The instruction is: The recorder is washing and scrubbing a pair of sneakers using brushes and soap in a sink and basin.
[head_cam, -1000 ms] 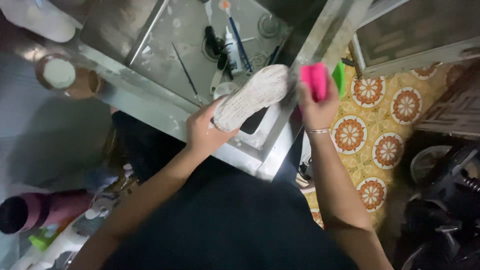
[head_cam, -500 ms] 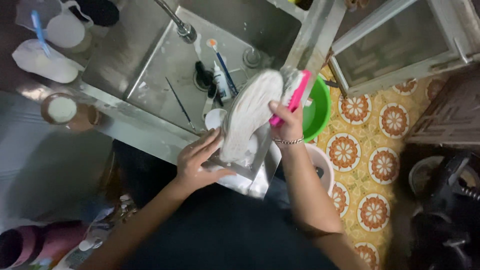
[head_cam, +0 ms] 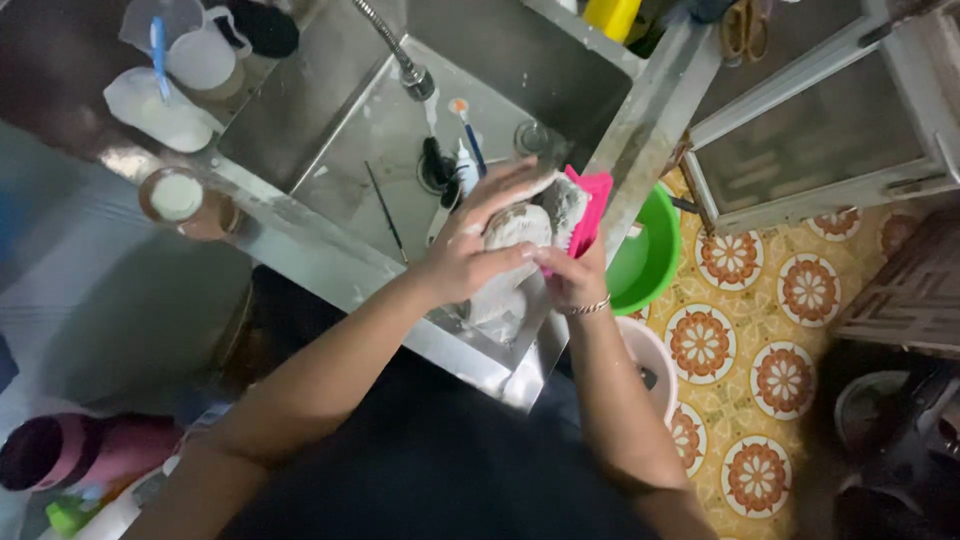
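While the left hand (head_cam: 470, 250) grips a white shoe (head_cam: 510, 270) over the sink (head_cam: 330, 150), the right hand (head_cam: 572, 280) clasps a pink brush (head_cam: 590, 205).

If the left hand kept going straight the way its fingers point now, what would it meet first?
The left hand lies over the white shoe, fingers aimed up and right. Straight on, they would probably first meet the pink brush held in the right hand, and beyond it the sink rim. Depth is unclear.

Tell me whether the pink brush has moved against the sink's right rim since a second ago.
Yes. The pink brush, held in the right hand, has come from beyond the sink rim inward onto the white shoe.
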